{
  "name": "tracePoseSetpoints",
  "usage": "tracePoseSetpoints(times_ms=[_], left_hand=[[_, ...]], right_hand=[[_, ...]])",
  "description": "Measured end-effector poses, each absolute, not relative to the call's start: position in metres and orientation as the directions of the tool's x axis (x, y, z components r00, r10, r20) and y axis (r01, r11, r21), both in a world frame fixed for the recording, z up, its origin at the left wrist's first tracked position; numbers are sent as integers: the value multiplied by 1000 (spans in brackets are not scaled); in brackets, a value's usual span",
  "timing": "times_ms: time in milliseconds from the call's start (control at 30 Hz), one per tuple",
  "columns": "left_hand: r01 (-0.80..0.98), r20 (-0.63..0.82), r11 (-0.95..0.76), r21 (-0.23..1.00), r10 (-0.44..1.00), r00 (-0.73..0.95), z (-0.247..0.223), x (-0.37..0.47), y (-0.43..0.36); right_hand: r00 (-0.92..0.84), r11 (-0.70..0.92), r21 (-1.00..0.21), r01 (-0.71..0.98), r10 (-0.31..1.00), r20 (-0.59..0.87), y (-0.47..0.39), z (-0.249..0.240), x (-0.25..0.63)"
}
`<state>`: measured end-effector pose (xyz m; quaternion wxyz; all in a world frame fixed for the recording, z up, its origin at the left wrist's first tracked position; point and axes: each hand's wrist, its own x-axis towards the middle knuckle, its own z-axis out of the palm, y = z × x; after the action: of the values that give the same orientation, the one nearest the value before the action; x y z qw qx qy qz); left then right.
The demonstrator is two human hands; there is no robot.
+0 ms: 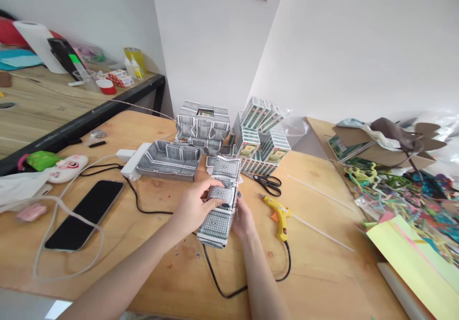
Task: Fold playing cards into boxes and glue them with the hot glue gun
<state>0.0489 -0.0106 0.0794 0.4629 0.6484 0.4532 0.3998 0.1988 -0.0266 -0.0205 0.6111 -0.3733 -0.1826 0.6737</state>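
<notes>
Between my hands is a long panel of playing cards point(217, 222), grey-patterned backs showing, tilted over the table. My left hand point(197, 203) grips its left side, thumb and fingers pressed on a card in the middle. My right hand point(244, 217) holds the right edge from behind, so part of its fingers is hidden. Beyond the panel sits an open tray made of cards point(170, 172), and behind that a larger card-covered structure point(202, 124). A yellow glue gun point(281, 217) lies to the right of my right hand, near black-handled scissors point(268, 184).
Stacked card packs point(247, 141) stand at the back. Clear glue sticks point(322, 231) lie on the right. A phone point(86, 215), a white cable point(102, 243) and a power strip point(136, 162) are on the left. Pipe cleaners point(405, 191) and a cardboard box point(387, 150) crowd the right side.
</notes>
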Motion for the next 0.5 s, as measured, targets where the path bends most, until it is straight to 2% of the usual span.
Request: tracePoseSetpoints(times_ms=[167, 333, 500], left_hand=[[195, 62, -122, 973, 955, 289, 75, 48, -11], [163, 42, -98, 982, 947, 318, 81, 47, -15], [38, 1, -17, 999, 918, 396, 86, 40, -19]], right_hand=[[31, -194, -692, -695, 954, -298, -27, -21, 198], [-38, -218, -648, -730, 959, -280, -28, -22, 199], [-45, -205, -617, -760, 963, -264, -30, -24, 199]])
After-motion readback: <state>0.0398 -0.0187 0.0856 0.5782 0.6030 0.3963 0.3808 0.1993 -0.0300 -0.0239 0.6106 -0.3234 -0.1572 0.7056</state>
